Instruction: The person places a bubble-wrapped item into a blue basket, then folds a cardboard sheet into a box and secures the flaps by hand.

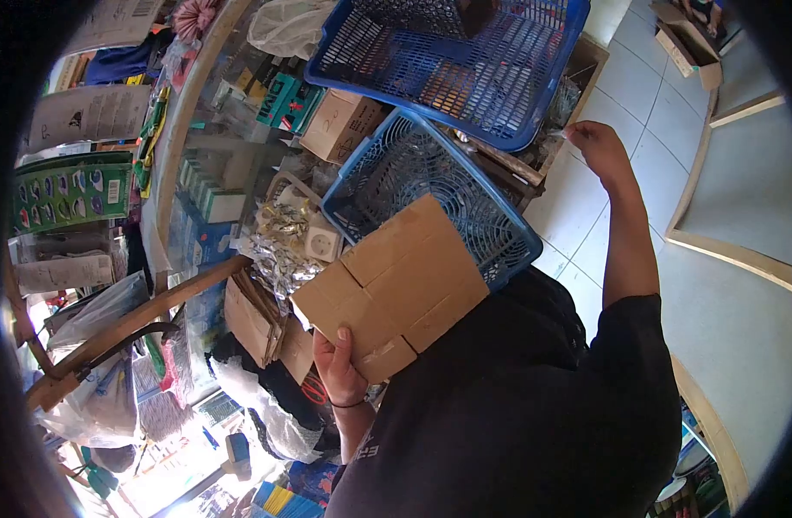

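Note:
My left hand (340,371) grips the lower left edge of a flat brown cardboard piece (404,289), thumb on top. The cardboard lies in front of my black shirt and covers part of a light blue basket (499,233). My right hand (596,148) is held out at the upper right, its fingers pinched together beside the corner of a dark blue basket (508,129). Something small and pale shows at its fingertips, too small to name.
A brown box (340,125) and a green box (285,102) stand left of the baskets. Folded cardboard (253,319) leans near a wooden bar (154,324). White floor tiles (637,82) and an open carton (676,43) lie at the upper right, beside another person's hand.

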Motion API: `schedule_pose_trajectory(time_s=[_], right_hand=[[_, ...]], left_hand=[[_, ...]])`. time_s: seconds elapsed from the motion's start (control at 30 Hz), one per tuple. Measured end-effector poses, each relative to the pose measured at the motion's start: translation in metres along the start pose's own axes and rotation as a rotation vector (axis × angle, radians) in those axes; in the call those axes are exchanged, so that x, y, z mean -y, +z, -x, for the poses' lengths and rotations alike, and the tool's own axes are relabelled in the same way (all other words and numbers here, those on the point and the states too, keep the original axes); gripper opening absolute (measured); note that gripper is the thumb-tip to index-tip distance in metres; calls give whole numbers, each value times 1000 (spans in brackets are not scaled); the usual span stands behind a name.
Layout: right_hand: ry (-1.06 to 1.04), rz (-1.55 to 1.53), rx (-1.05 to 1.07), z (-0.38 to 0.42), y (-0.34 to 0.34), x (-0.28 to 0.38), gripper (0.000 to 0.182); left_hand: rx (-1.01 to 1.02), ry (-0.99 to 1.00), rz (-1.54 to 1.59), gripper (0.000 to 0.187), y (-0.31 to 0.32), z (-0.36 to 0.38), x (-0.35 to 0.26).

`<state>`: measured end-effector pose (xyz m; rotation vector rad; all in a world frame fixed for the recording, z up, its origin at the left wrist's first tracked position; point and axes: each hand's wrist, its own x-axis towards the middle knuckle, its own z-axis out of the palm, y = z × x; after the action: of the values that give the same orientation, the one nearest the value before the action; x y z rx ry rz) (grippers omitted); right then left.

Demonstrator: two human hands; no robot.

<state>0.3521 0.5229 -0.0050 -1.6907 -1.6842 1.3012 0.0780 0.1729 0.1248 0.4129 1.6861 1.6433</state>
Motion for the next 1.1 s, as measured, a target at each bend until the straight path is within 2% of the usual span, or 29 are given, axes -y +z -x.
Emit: schedule_pose_trajectory(time_s=[0.23,0.93,1.1], right_hand=[[75,-11,19,-10,2,-10,24],[19,216,-83,-20,9,-26,24],[-65,299,-120,-16,11,-22,28]], left_hand=[[13,-37,22,45,-7,-7,2],[17,-48,-9,46,-18,-15,9],[5,-49,-25,47,-15,-13,6]])
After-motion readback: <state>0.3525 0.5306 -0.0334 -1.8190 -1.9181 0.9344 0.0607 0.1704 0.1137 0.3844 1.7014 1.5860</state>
